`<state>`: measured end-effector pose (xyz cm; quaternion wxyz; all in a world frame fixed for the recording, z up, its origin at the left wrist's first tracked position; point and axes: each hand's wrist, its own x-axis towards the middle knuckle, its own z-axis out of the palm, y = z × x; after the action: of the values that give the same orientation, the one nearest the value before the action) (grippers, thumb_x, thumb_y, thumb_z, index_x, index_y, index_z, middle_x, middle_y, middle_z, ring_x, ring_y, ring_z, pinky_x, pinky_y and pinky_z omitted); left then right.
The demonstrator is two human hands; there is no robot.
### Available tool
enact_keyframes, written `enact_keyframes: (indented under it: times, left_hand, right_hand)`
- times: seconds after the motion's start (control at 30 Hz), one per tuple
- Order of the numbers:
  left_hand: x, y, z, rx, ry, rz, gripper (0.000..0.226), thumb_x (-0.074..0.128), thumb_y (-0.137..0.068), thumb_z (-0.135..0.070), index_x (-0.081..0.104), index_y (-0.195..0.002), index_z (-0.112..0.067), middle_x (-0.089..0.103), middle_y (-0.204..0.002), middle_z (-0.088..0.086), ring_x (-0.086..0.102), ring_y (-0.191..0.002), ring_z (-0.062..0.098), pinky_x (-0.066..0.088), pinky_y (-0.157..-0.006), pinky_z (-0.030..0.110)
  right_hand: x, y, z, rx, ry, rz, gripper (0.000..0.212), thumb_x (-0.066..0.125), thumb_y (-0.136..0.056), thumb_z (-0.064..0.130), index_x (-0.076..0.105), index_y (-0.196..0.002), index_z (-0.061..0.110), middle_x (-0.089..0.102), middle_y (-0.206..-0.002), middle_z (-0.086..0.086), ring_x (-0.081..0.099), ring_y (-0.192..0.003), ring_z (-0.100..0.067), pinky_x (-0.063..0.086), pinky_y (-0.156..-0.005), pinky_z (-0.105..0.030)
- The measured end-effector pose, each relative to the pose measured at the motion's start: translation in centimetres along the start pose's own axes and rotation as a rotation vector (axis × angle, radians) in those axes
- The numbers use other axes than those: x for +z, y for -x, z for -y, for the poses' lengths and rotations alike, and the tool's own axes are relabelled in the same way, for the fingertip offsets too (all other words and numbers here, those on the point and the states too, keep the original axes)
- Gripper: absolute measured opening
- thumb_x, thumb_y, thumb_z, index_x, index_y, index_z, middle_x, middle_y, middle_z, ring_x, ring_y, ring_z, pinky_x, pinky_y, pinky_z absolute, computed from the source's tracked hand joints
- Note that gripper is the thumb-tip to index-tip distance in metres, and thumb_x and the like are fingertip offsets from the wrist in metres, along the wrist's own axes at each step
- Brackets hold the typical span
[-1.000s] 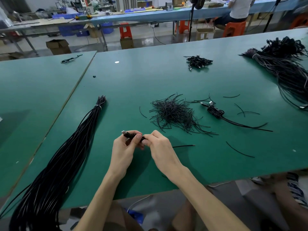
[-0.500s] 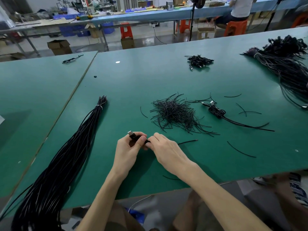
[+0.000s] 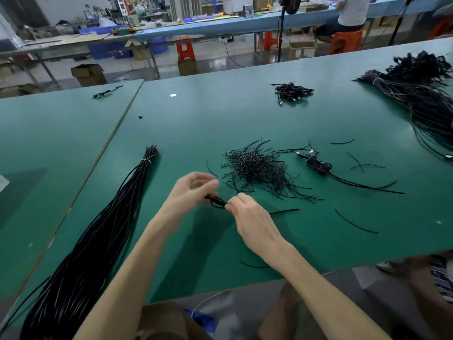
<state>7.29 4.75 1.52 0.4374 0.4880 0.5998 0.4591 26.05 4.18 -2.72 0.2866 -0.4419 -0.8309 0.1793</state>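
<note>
Over the green table (image 3: 220, 119), my left hand (image 3: 191, 192) and my right hand (image 3: 250, 217) both hold a small coiled black cable (image 3: 217, 201) between them. The left hand's fingers curl over the coil's left end, blurred by motion. My right hand pinches the coil's right end with thumb and fingertips. A thin black tie wire (image 3: 285, 211) trails right from under the right hand. Just beyond lies a heap of short black tie wires (image 3: 257, 168).
A long tied bundle of black cables (image 3: 98, 236) runs along the left. A coiled finished cable (image 3: 318, 165) lies right of the heap, a small pile of cables (image 3: 291, 92) farther back, a big bundle (image 3: 421, 94) at far right. Loose wires scatter around. A person sits at a rear bench.
The left hand has lifted and turned over the coil, hiding the plug end that stuck out before. The right hand still pinches the coil's right end.
</note>
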Motion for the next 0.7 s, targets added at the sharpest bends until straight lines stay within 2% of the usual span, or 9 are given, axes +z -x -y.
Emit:
enact_keyframes:
  times: [0.07,0.13,0.23,0.3,0.37,0.5,0.6,0.7]
  left_hand:
    - [0.5,-2.5,-2.0,0.132,-0.340,-0.134,0.013,0.073,-0.094,-0.030,0.072,-0.101,-0.020,0.075,-0.095,-0.006,0.073,-0.083,0.012,0.054,-0.071,0.021]
    - [2.0,-4.5,-3.3,0.209,-0.603,-0.136,0.010,0.069,-0.095,-0.031,0.072,-0.098,-0.022,0.072,-0.092,-0.012,0.069,-0.085,0.008,0.052,-0.076,0.025]
    - [5.2,-7.0,-3.6,0.143,-0.854,-0.056,0.021,0.066,-0.097,-0.030,0.072,-0.103,-0.011,0.074,-0.100,0.004,0.069,-0.095,0.024,0.056,-0.086,0.038]
    - [6.8,-8.1,-3.1,0.103,-0.963,-0.066,0.025,0.066,-0.097,-0.029,0.071,-0.105,-0.006,0.074,-0.104,0.010,0.069,-0.100,0.030,0.057,-0.088,0.042]
    - [7.6,-8.4,-2.7,0.103,-0.995,-0.108,0.023,0.068,-0.097,-0.028,0.072,-0.108,-0.008,0.074,-0.107,0.011,0.068,-0.102,0.031,0.056,-0.089,0.042]
    - [7.9,-8.1,-2.6,0.218,-0.943,-0.222,0.013,0.069,-0.097,-0.024,0.078,-0.097,-0.014,0.077,-0.098,0.005,0.071,-0.092,0.026,0.056,-0.085,0.040]
    - [6.7,-7.2,-3.7,0.264,-0.915,-0.261,0.013,0.067,-0.098,-0.024,0.077,-0.097,-0.016,0.077,-0.098,0.000,0.070,-0.089,0.022,0.056,-0.083,0.037]
    - [5.0,-5.4,-4.7,0.295,-0.756,-0.305,0.011,0.068,-0.098,-0.026,0.075,-0.098,-0.018,0.074,-0.095,-0.005,0.069,-0.084,0.016,0.056,-0.077,0.034]
  right_hand:
    - [0.1,-0.2,-0.1,0.026,0.039,-0.007,0.027,0.043,-0.110,0.023,0.060,-0.097,0.006,0.042,-0.089,0.005,0.037,-0.079,-0.014,0.033,-0.066,-0.031]
    - [0.2,-0.2,-0.1,0.021,0.083,0.001,0.026,0.043,-0.110,0.021,0.061,-0.099,0.005,0.043,-0.090,0.003,0.044,-0.082,-0.019,0.034,-0.066,-0.032]
    - [0.4,-0.2,0.0,0.005,0.119,0.027,0.026,0.042,-0.111,0.021,0.060,-0.101,0.005,0.050,-0.094,-0.003,0.051,-0.091,-0.025,0.037,-0.065,-0.035]
    - [0.3,-0.2,0.0,0.009,0.098,0.026,0.027,0.041,-0.111,0.022,0.059,-0.101,0.005,0.054,-0.097,-0.006,0.052,-0.094,-0.026,0.042,-0.067,-0.038]
    - [0.2,-0.2,0.0,0.011,0.076,0.019,0.027,0.043,-0.111,0.022,0.060,-0.102,0.004,0.057,-0.099,-0.008,0.053,-0.096,-0.026,0.048,-0.071,-0.041]
    - [0.2,-0.2,0.1,0.031,0.074,0.024,0.027,0.042,-0.111,0.022,0.060,-0.101,0.004,0.057,-0.098,-0.007,0.054,-0.095,-0.025,0.050,-0.074,-0.042]
    - [0.3,-0.3,0.0,0.044,0.063,0.026,0.027,0.042,-0.111,0.023,0.063,-0.106,0.005,0.056,-0.097,-0.004,0.053,-0.091,-0.021,0.049,-0.073,-0.037]
    - [0.2,-0.3,-0.2,0.094,-0.015,0.009,0.027,0.043,-0.110,0.025,0.065,-0.106,0.008,0.056,-0.096,0.001,0.051,-0.082,-0.015,0.048,-0.073,-0.032]
